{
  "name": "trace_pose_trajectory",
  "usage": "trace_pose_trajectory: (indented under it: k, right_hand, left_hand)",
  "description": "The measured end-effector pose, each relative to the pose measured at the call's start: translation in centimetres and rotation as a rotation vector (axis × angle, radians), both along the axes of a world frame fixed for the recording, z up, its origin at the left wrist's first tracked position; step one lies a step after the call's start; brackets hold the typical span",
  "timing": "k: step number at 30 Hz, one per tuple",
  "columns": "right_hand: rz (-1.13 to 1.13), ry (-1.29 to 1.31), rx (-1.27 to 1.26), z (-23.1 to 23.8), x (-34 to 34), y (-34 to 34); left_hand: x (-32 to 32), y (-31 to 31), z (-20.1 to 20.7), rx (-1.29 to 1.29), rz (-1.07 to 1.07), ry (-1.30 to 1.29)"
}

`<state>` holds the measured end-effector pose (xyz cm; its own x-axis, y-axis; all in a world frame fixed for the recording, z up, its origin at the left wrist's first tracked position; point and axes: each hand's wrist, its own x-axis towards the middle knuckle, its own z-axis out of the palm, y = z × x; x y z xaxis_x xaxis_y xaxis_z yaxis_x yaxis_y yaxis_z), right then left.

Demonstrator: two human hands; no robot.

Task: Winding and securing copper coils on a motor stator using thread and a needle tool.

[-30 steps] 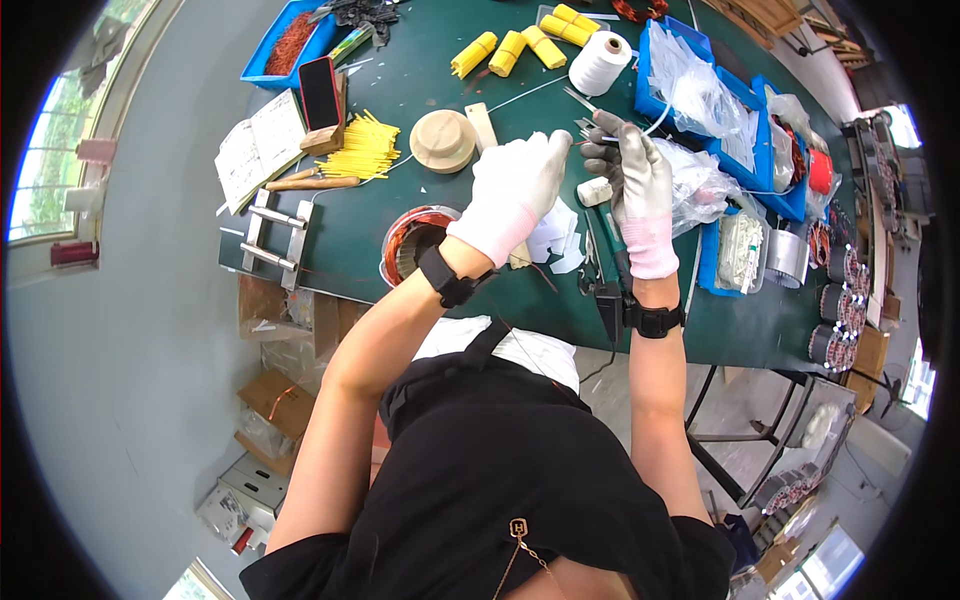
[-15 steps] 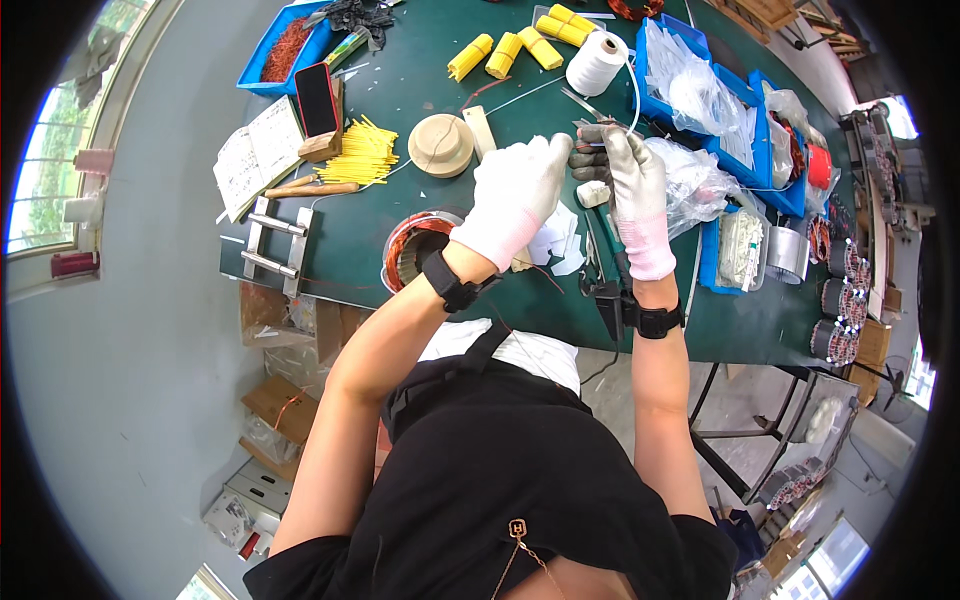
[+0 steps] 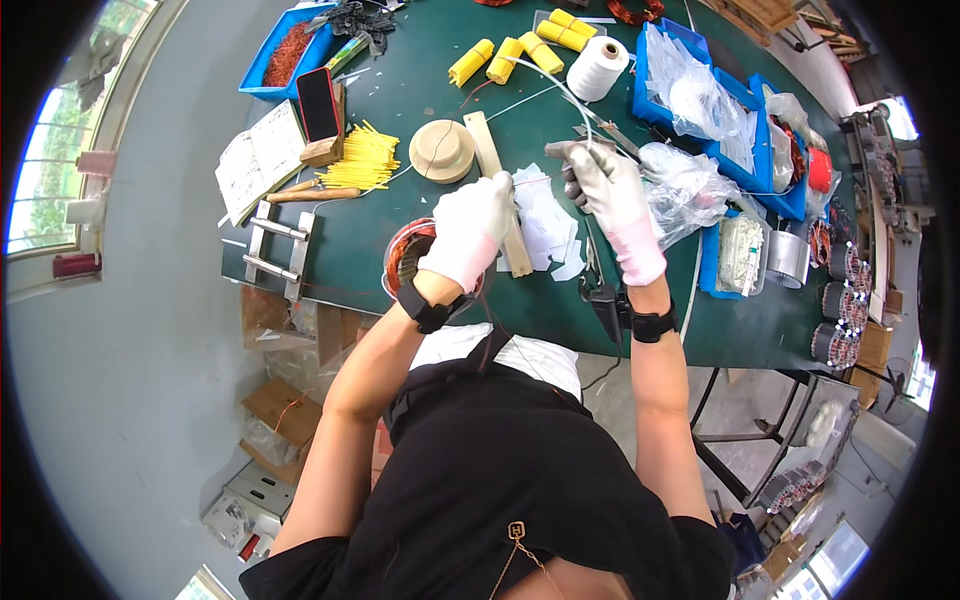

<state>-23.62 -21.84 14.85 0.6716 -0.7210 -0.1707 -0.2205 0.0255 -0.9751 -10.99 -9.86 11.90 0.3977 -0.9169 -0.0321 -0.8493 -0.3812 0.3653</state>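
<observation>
My left hand [image 3: 468, 228], in a white glove, is closed just above and right of a round motor stator [image 3: 393, 262] with copper windings, hiding part of it. A thin reddish wire [image 3: 530, 182] runs from its fingertips toward my other hand. My right hand [image 3: 612, 190], gloved with greyish fingertips, pinches a thin white tube [image 3: 572, 97] that curves up and away to the left. Metal blades, perhaps scissors [image 3: 618, 143], show just beyond the right fingers; whether that hand also holds them I cannot tell. White paper slips [image 3: 545, 225] lie between the hands.
A wooden strip [image 3: 485, 145] and round wooden block [image 3: 441, 150] lie ahead of my left hand. Beyond are yellow stick bundles [image 3: 505, 60] and a white thread spool [image 3: 597, 68]. Blue bins [image 3: 722, 150] and a plastic bag [image 3: 685, 190] stand right; a metal frame [image 3: 275, 245] lies left.
My left hand has moved left and nearer, to beside the stator, away from my right hand. My right hand has shifted slightly left and nearer; the white tube now points away to the left.
</observation>
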Motion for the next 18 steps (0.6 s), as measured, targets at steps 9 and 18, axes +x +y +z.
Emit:
trace_pose_trajectory:
  k: [9,18]
  right_hand:
    - [-0.106,-0.228,0.099,-1.5,1.2,0.9]
    - [0.006,-0.18,0.122,-2.3,2.1,2.3]
  left_hand:
    - [0.7,0.8,-0.6,-0.177,0.005,0.115]
    - [0.0,0.0,-0.1,-0.236,-0.007,0.064]
